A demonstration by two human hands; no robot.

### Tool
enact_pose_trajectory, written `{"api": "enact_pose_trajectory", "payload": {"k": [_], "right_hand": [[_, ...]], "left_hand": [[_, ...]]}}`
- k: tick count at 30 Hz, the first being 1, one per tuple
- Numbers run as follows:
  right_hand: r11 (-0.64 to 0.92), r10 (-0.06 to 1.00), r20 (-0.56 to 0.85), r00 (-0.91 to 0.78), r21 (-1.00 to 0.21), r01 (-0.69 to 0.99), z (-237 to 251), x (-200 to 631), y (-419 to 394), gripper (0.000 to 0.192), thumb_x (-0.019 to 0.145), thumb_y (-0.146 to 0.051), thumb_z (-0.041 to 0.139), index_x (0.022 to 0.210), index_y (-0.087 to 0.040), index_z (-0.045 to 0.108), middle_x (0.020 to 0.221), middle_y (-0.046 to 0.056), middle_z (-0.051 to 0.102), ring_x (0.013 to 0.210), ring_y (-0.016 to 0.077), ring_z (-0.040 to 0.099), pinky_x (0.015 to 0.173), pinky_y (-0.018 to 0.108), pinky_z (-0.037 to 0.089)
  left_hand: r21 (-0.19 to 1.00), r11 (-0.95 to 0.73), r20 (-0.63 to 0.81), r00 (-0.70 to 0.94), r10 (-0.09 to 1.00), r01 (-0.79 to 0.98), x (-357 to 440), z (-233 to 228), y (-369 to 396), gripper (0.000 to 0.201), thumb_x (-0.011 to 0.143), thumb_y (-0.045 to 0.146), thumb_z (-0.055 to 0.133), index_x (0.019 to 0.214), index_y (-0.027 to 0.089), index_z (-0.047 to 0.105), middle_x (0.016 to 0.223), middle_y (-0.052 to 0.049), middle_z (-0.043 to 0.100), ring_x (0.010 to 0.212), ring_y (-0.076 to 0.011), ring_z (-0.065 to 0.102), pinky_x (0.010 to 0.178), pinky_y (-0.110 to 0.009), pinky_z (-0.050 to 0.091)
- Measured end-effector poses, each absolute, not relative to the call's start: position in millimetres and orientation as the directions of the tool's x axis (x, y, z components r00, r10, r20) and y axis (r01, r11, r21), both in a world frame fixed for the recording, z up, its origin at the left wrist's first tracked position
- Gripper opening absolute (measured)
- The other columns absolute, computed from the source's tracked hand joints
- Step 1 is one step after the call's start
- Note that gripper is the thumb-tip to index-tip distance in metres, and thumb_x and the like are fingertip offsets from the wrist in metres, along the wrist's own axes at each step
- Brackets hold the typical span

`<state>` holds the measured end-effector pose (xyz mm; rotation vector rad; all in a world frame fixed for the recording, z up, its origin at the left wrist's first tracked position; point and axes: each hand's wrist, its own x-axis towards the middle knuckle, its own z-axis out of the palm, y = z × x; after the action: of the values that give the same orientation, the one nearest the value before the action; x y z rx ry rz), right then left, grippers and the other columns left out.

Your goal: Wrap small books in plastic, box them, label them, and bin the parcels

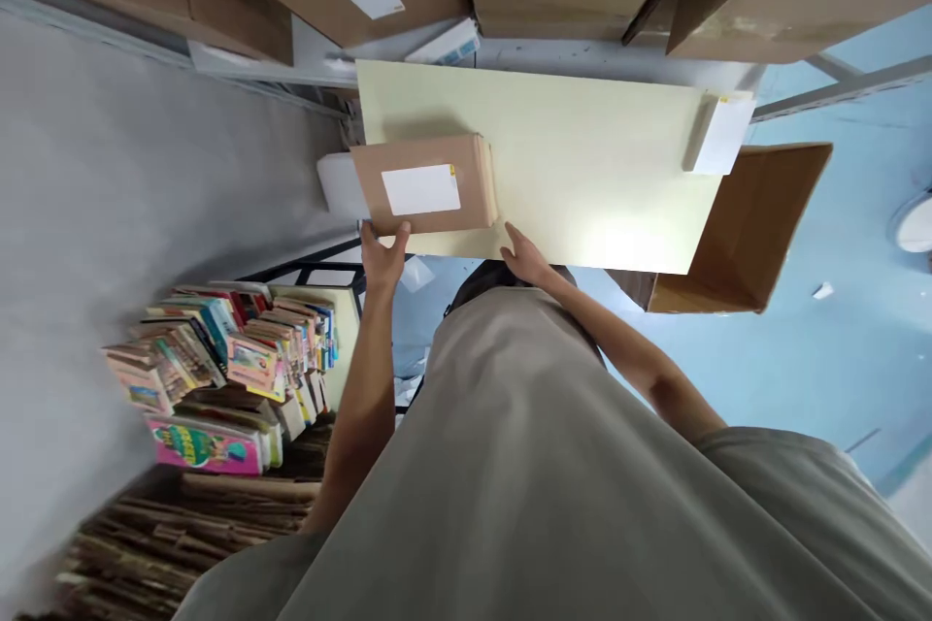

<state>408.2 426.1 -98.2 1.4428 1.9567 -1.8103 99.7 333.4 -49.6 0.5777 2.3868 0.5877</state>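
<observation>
Looking down in the head view, find the brown cardboard package (422, 158) lying flat on the left part of the pale board (589, 155), close to its left and near edges, with a white label (420, 190) facing up. Note layered lines along the right side, perhaps from several flat sleeves stacked together; cannot tell for sure whether one body or many.

Judge as fairly stiff, moderately heavy for the bulk and not very fragile, though likely to dent at the corners. Expect decent friction from plain, matt cardboard against bare fingers, and probably a little more slip on the smoother label. If layered, could shear sideways under a push from one side only, so best steadied from both ends. Take hold low across the left and right sides, or by the two near corners with thumbs on top; avoid picking at a single layer.

See the left hand (382, 262) at the near left corner, with thumb and forefinger spread apart against the near edge; cannot tell whether gripping or merely touching. See the right hand (528, 259) just beside the near right corner, over the board's near edge, loosely spread, with forefinger extended and nothing held. Notice also a white block (722, 136) at the board's far right and an open carton (757, 223) to its right.
</observation>
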Motion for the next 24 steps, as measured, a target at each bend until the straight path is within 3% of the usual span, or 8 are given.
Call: {"api": "enact_pose_trajectory", "payload": {"k": [4, 9, 15, 20, 22, 24], "right_hand": [[-0.148, 0.632, -0.562, -0.533, -0.763, 0.629, -101.3, 378.2, 419.3, 0.078, 0.107, -0.021, 0.052, 0.182, -0.005, 0.039, 0.189, 0.023, 0.043, 0.178, 0.0334, 0.043, 0.148, 0.057, 0.036], [-0.101, 0.756, -0.488, -0.436, -0.745, 0.659, -105.4, 368.1, 419.1, 0.064, 0.108, -0.024, 0.058, 0.17, -0.011, 0.055, 0.176, 0.021, 0.061, 0.165, 0.037, 0.057, 0.143, 0.062, 0.044], [-0.202, 0.773, -0.532, -0.345, -0.722, 0.662, -106.4, 361.9, 428.1, 0.059, 0.11, -0.034, 0.058, 0.166, -0.015, 0.06, 0.161, 0.024, 0.07, 0.14, 0.0368, 0.074, 0.123, 0.058, 0.064], [-0.1, 0.855, -0.395, -0.335, -0.76, 0.642, -82.4, 374.4, 443.8, 0.071, 0.114, -0.056, 0.055, 0.171, -0.014, 0.052, 0.173, 0.027, 0.058, 0.158, 0.0389, 0.062, 0.132, 0.06, 0.056], [-0.081, 0.906, -0.323, -0.275, -0.768, 0.636, -61.0, 388.8, 453.9, 0.078, 0.115, -0.064, 0.052, 0.175, -0.014, 0.044, 0.177, 0.027, 0.055, 0.163, 0.0387, 0.057, 0.134, 0.059, 0.053], [-0.124, 0.941, -0.297, -0.165, -0.752, 0.648, -35.5, 405.2, 465.8, 0.083, 0.114, -0.073, 0.051, 0.175, -0.017, 0.041, 0.173, 0.027, 0.059, 0.159, 0.0388, 0.061, 0.131, 0.059, 0.055]], "left_hand": [[0.649, 0.726, -0.469, -0.631, 0.618, 0.228, 87.8, -57.7, 336.9, 0.068, 0.093, 0.053, 0.09, 0.144, 0.018, 0.063, 0.154, -0.022, 0.074, 0.147, -0.0344, 0.072, 0.131, -0.052, 0.057], [0.678, 0.704, -0.501, -0.566, 0.655, 0.214, 75.0, -60.3, 334.6, 0.077, 0.088, 0.054, 0.094, 0.148, 0.017, 0.062, 0.149, -0.022, 0.076, 0.137, -0.035, 0.078, 0.125, -0.055, 0.062], [0.723, 0.678, -0.507, -0.564, 0.651, 0.132, 80.1, -56.3, 339.5, 0.081, 0.088, 0.051, 0.097, 0.154, 0.019, 0.062, 0.152, -0.02, 0.076, 0.138, -0.0329, 0.078, 0.125, -0.051, 0.063], [0.817, 0.573, -0.466, -0.507, 0.725, 0.069, 96.6, -49.7, 354.7, 0.082, 0.088, 0.054, 0.095, 0.156, 0.023, 0.063, 0.15, -0.017, 0.078, 0.143, -0.034, 0.076, 0.129, -0.053, 0.059], [0.859, 0.509, -0.425, -0.483, 0.765, 0.051, 110.4, -45.3, 366.8, 0.08, 0.088, 0.054, 0.095, 0.155, 0.023, 0.064, 0.146, -0.016, 0.078, 0.144, -0.0332, 0.075, 0.131, -0.053, 0.056], [0.88, 0.462, -0.362, -0.476, 0.802, 0.109, 131.7, -38.7, 383.6, 0.071, 0.089, 0.055, 0.094, 0.147, 0.022, 0.07, 0.143, -0.016, 0.076, 0.14, -0.0321, 0.075, 0.129, -0.051, 0.057]]}}
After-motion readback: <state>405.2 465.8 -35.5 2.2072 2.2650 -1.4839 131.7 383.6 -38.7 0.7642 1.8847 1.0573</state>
